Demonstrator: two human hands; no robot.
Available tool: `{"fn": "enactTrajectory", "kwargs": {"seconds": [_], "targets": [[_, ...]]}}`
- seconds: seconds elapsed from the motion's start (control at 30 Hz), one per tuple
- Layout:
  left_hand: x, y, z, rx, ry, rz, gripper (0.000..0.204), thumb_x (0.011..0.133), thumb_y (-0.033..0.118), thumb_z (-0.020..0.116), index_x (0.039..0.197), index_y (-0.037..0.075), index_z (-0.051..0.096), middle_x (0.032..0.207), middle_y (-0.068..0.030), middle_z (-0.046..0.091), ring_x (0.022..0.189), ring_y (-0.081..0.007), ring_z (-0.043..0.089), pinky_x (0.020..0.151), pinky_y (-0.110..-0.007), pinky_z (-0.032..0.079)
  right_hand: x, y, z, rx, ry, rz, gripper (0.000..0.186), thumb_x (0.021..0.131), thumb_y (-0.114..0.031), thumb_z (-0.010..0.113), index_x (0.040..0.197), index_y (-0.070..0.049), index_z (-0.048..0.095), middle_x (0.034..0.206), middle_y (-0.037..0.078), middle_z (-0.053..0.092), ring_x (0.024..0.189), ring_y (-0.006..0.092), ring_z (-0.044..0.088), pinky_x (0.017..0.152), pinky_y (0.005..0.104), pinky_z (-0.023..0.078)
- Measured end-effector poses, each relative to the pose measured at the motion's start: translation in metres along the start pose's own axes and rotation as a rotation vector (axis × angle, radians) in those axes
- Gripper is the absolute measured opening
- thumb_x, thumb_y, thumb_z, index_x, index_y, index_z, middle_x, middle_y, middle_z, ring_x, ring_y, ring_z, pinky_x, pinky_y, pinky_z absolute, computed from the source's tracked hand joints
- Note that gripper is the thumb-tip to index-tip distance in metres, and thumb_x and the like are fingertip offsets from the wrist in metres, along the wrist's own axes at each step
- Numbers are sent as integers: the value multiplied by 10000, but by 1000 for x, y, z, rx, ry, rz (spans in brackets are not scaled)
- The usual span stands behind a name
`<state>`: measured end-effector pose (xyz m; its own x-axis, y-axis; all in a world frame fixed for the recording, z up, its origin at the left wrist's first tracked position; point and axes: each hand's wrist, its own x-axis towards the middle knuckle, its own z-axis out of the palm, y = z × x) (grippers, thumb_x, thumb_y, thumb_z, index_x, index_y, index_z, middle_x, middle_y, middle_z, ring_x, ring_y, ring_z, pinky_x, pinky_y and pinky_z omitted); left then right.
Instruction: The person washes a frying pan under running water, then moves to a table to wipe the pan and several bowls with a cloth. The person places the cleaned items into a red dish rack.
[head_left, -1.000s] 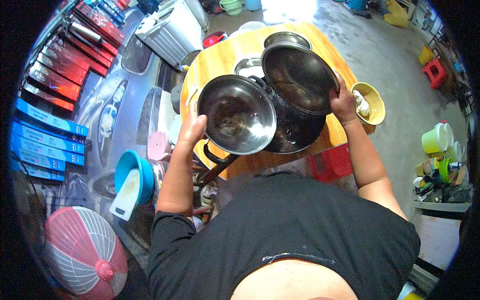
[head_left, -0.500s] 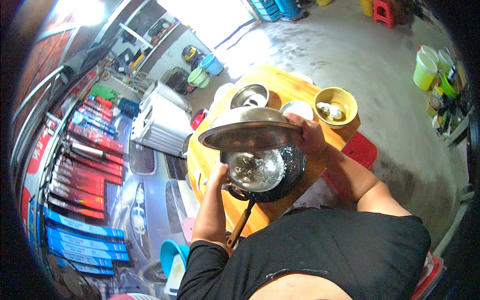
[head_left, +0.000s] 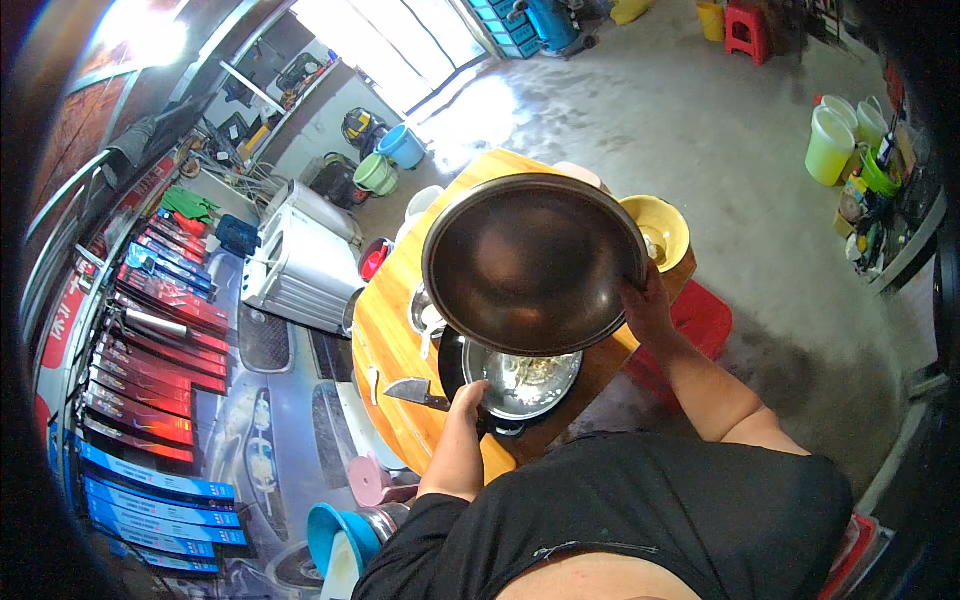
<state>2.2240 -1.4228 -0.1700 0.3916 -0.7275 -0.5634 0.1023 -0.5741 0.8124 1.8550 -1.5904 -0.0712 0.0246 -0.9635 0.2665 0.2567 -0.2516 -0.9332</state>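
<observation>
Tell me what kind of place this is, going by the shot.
Probably a semi-open workshop or garage used as a makeshift kitchen: bare concrete floor, plastic buckets along the wall, and a round wooden table where the right hand lifts a big metal lid over a steel bowl in a wok.

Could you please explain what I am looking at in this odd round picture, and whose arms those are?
There is no machine here: a person wears a wide fisheye camera on the head, looking down, so the picture curves at its edges. The two bare arms coming up from below are the wearer's own. The right hand grips the rim of a large dark domed lid, tilted up so its hollow underside faces the camera. The left hand rests at the edge of a shiny steel bowl sitting in a black wok on an orange wooden table. A cleaver lies beside the left hand, and a yellow bowl stands at the table's far corner.
</observation>
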Motion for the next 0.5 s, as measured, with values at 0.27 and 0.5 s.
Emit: {"fn": "enactTrajectory", "kwargs": {"seconds": [0.27, 0.5], "targets": [[42, -20, 6, -244, -31, -275, 287, 821, 198, 563, 991, -29, 601, 876, -158, 634, 785, -336, 624, 745, -489, 522, -12, -8, -35, -53, 35, -111, 463, 890, -141, 573, 1317, -32, 433, 1244, 117, 554, 1161, 251, 505, 1002, 348, 379], [-33, 13, -2, -184, 405, 67, 247, 776, 143, 524, 966, -4, 579, 847, -133, 597, 683, -272, 538, 602, -422, 450, -11, 13, -49, -2, 81, -82, 435, 902, -89, 588, 1313, -43, 455, 1268, 65, 538, 1149, 206, 500, 1004, 335, 371]]}}
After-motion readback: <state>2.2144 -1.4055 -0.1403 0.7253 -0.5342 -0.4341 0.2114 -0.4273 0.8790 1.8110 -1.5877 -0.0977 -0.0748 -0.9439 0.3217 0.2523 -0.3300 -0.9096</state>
